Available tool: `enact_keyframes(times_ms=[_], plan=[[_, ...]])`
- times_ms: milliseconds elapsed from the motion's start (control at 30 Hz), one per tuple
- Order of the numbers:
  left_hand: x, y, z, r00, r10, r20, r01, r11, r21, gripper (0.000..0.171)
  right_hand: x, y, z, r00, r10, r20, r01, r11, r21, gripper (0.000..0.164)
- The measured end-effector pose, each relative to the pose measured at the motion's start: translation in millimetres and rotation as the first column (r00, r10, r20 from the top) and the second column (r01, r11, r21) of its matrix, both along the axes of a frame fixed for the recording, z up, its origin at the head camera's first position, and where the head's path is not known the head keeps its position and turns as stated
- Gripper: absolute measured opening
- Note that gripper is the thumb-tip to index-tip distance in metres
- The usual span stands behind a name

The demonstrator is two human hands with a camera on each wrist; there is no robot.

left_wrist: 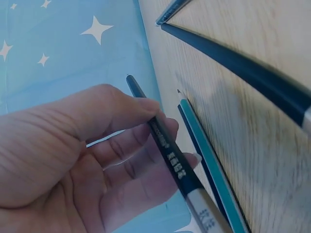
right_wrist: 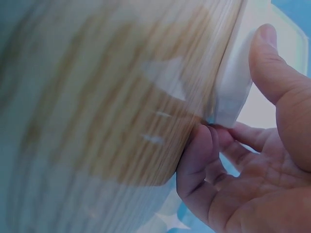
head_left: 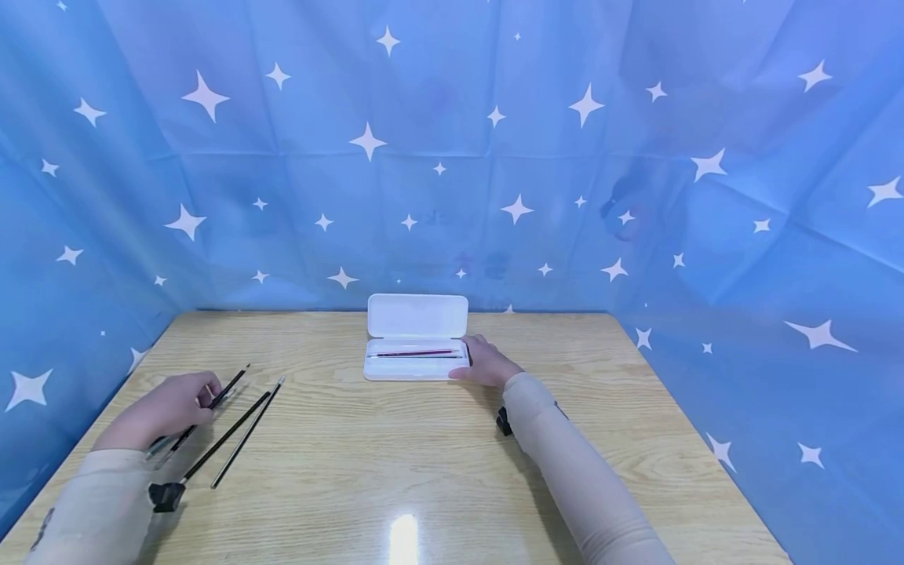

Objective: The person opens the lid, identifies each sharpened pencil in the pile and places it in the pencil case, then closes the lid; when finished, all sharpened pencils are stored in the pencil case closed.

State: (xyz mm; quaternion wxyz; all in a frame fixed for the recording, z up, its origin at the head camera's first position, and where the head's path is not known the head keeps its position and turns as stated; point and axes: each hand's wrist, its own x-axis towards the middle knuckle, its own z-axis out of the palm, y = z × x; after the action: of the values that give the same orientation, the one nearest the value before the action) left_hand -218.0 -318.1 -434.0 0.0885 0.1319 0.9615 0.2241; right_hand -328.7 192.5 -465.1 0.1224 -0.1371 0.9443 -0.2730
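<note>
My left hand (head_left: 173, 404) pinches a black pencil (left_wrist: 170, 155) between thumb and fingers; its shaft carries printed lettering and a pale grey section. Beside that hand, a teal pencil (left_wrist: 206, 145) lies on the table against a dark one. Two more dark pencils (head_left: 226, 435) rest just to the hand's right, their far ends close together. At the table's far side a white pencil case (head_left: 413, 375) stands with its lid (head_left: 417, 316) raised, and a dark red pencil (head_left: 417, 353) lies inside. My right hand (head_left: 489, 362) grips the case's right end, thumb at the front.
The wooden table (head_left: 353, 455) ends at a blue curtain (head_left: 438, 188) with white stars, which hangs behind and along both sides. Dark wrist camera mounts (head_left: 166, 496) sit by both sleeves. A bright light reflection shows near the table's front.
</note>
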Motion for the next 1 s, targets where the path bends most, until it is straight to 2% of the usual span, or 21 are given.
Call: enact_keyframes(times_ms=[133, 233, 367, 567, 833, 1000], plan=[[-0.8, 0.6, 0.8, 1.0, 0.013, 0.026, -0.014, 0.999, 0.041, 0.034, 0.1, -0.1, 0.5, 1.0, -0.002, 0.002, 0.002, 1.0, 0.005, 0.078], [-0.8, 0.9, 0.7, 1.0, 0.007, 0.006, -0.007, 0.999, 0.049, 0.039, 0.0, 0.1, 0.3, 1.0, -0.002, 0.005, 0.002, 1.0, 0.005, 0.078], [-1.0, 1.9, 2.1, 1.0, 0.0, -0.019, 0.001, 0.997, 0.073, 0.039, -0.5, 0.4, -0.3, 1.0, -0.002, 0.003, 0.002, 1.0, -0.001, 0.077], [0.3, 4.7, 3.0, 1.0, 0.017, 0.013, -0.019, 0.988, 0.151, 0.042, -0.2, 0.2, -1.7, 1.0, 0.0, 0.003, 0.0, 1.0, 0.017, 0.077], [-0.7, 10.8, 5.2, 0.999, 0.005, -0.047, 0.003, 0.984, 0.176, 0.043, -0.6, 0.2, -2.1, 1.0, 0.0, 0.002, 0.0, 1.0, 0.012, 0.078], [-2.9, 14.8, 8.8, 0.999, 0.007, -0.038, 0.001, 0.978, 0.207, 0.044, 0.0, 0.1, -0.3, 1.0, -0.004, 0.001, 0.004, 1.0, 0.014, 0.078]])
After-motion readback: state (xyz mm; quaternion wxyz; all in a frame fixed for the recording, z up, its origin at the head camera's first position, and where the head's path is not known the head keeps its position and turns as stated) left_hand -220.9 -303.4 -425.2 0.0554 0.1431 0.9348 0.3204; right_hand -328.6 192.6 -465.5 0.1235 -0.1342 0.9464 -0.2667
